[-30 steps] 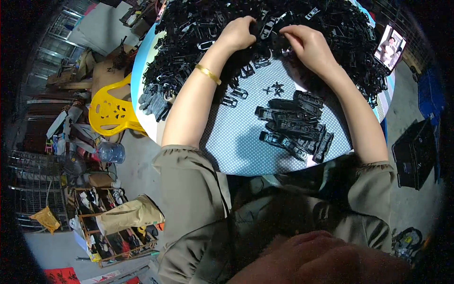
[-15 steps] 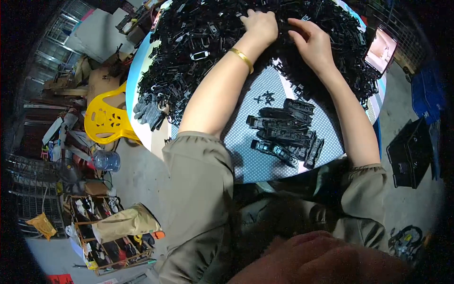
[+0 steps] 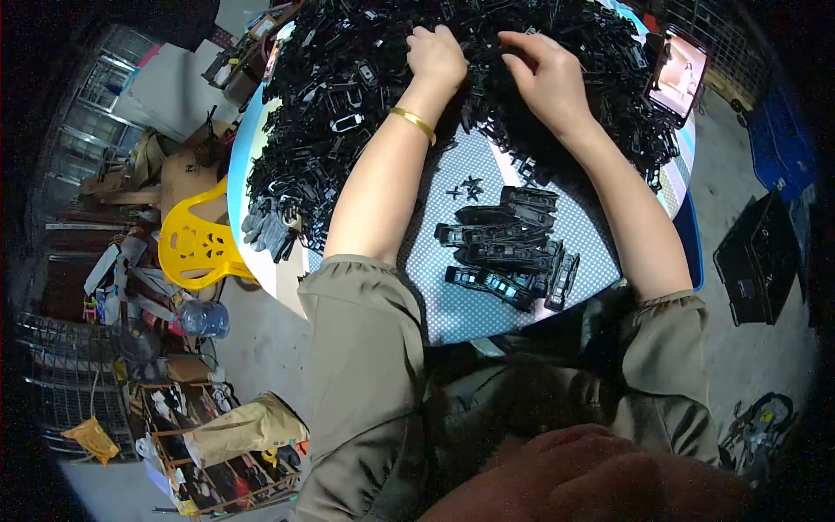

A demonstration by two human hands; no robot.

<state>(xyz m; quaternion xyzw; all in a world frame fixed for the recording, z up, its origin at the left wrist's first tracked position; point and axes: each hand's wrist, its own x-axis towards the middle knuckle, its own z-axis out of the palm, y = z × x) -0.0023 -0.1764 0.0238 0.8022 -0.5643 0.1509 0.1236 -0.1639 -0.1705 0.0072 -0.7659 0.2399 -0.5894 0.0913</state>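
A wide heap of small black plastic parts (image 3: 313,130) covers the far side of the round table. My left hand (image 3: 437,59), with a gold bangle at the wrist, reaches into the heap. Its fingers curl down among the parts, and whatever they grip is hidden. My right hand (image 3: 550,76) hovers at the heap's near edge, thumb and forefinger apart, with nothing visible between them. Closer to me, several long black plastic assemblies (image 3: 504,248) lie stacked side by side. A few small star-shaped black pieces (image 3: 468,187) rest just beyond them on the dotted tabletop (image 3: 444,252).
A phone with a lit screen (image 3: 678,76) stands at the table's right edge. Grey gloves (image 3: 268,228) lie at its left edge, beside a yellow plastic chair (image 3: 196,235). Black and blue crates (image 3: 761,261) stand on the floor at right; a cluttered rack (image 3: 217,444) is lower left.
The view has shifted slightly. My left hand has drawn a little nearer and its fingers look more curled. My right hand keeps nearly the same pose.
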